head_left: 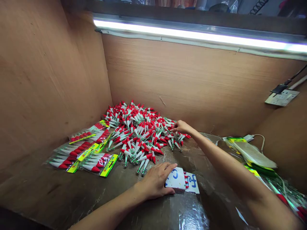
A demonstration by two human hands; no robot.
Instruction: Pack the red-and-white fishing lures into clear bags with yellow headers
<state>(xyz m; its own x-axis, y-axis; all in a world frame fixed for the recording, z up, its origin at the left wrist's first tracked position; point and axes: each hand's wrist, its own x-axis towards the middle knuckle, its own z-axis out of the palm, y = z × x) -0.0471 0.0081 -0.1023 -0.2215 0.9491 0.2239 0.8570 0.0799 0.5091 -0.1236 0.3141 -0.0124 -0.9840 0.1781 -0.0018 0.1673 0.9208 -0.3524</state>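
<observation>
My left hand grips the left end of a small white box with blue writing, resting on the table. Red tips show at its right end, above a white flap with more blue letters. At the right edge of a big pile of red-and-white fishing lures, my right hand is closed, its fingertips pinched on a lure. Green hooked ends show on many lures in the heap.
Packed lures with yellow-green "BCT LURE" headers lie on the table left of the pile. Plastic bags and more lures are at right. Wooden walls enclose the bench, with a socket and a tube light.
</observation>
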